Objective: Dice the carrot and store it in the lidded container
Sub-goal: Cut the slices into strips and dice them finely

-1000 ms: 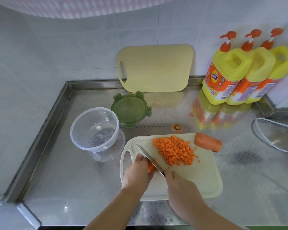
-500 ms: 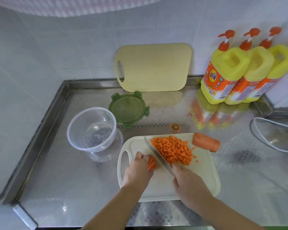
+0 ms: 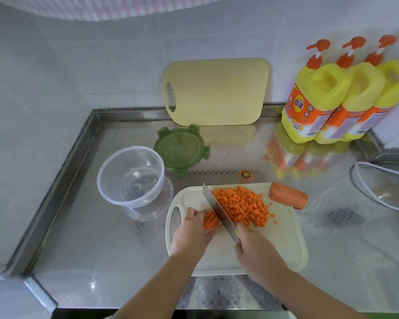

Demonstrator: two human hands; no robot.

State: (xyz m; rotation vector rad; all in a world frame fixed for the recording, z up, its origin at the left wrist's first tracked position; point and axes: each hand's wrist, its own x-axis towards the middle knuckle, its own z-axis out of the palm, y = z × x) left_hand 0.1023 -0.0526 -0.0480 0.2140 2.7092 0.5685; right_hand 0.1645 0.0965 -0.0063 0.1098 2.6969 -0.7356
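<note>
The carrot strips (image 3: 210,223) lie in a small bundle on the cutting board (image 3: 274,245), at the fingertips of the left hand (image 3: 191,231), which holds them down with curled fingers. The knife (image 3: 217,208) stands just on the right side of the bundle and touches it. Its blade runs slanted, from back-left to front-right, and the strips seem to point across it. The right hand (image 3: 256,249) is closed around the knife handle. The coming cut probably needs only a small shift of the blade toward the left hand, so the fingers so near the edge are the risk.

On the other side of the blade the diced carrot (image 3: 242,206) is heaped against it. An uncut carrot piece (image 3: 288,195) lies at the board's back-right corner, partly over the rim.

The container (image 3: 130,178) stands open near the left edge of the counter (image 3: 90,238), just beside the board and nearer to the left hand. Its green lid (image 3: 181,149) lies behind it, toward the back edge.

The counter is shiny patterned steel with a raised rim at the left and back edges. A yellow board (image 3: 217,90) leans on the wall at the back edge, and three bottles (image 3: 320,100) stand toward the back-right corner.
</note>
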